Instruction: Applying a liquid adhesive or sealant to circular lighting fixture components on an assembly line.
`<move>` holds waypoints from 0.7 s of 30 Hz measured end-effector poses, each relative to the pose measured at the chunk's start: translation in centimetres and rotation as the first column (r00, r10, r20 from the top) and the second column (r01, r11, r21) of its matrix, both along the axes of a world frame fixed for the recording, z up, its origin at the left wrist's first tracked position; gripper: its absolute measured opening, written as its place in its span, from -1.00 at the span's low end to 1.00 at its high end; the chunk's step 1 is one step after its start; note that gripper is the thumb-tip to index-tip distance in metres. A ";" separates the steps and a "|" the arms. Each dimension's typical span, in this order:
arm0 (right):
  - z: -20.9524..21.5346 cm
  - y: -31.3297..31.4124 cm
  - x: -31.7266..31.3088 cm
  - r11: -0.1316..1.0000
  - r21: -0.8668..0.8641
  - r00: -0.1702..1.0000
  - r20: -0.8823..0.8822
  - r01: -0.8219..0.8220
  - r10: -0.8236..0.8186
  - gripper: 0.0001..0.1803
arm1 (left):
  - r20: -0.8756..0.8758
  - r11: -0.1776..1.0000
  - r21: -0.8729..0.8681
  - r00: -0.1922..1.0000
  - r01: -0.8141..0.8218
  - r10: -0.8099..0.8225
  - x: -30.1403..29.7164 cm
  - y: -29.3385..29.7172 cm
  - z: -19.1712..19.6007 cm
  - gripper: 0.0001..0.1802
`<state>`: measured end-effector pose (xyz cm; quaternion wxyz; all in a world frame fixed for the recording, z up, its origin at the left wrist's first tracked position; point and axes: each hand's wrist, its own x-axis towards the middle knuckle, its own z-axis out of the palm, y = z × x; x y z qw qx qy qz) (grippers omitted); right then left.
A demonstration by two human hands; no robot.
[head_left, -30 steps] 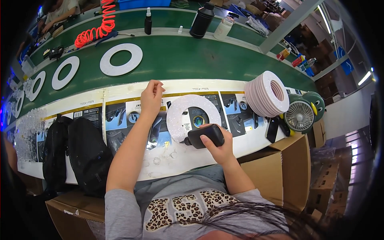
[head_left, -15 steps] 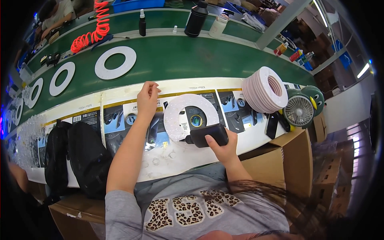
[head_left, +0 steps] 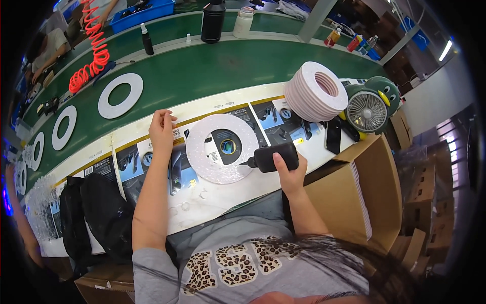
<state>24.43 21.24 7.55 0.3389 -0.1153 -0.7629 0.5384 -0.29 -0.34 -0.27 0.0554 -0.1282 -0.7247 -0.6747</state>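
Observation:
My right hand grips a black squeeze bottle, tilted nearly level. Its thin nozzle points left, with the tip at the lower right part of a flat white ring; contact cannot be told. That ring lies on the printed sheets in front of me, with a glossy wet look along its lower part. My left hand is just left of the ring, apart from it, its fingers curled together with nothing visible in them. A stack of white rings leans at the right.
More white rings lie along the green surface. A green fan and a black phone sit far right, above an open cardboard box. A black bag lies left. Bottles stand at the back.
The view has shifted, so everything sits differently in the picture. The bottle has moved right along the ring's lower edge. My left hand stays beside the ring, still curled.

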 end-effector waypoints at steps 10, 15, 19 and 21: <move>-0.7 -0.1 -0.3 0.998 0.044 0.997 0.069 -0.039 0.036 -0.81 | 0.009 1.000 0.013 1.000 -0.005 0.005 -0.2 -0.3 -0.3 -0.85; -0.5 -0.1 -0.4 0.998 0.046 0.996 0.086 -0.036 0.032 -0.80 | 0.017 1.000 0.008 1.000 -0.004 0.004 -0.3 -0.2 -0.4 -0.85; -0.8 0.0 -0.4 0.998 0.047 0.996 0.079 -0.044 0.040 -0.81 | 0.016 1.000 0.018 1.000 0.005 -0.005 -0.1 0.0 -0.2 -0.85; -0.9 0.1 -0.4 0.998 0.053 0.996 0.080 -0.039 0.034 -0.80 | 0.013 1.000 0.017 1.000 0.006 -0.006 -0.1 0.0 -0.2 -0.85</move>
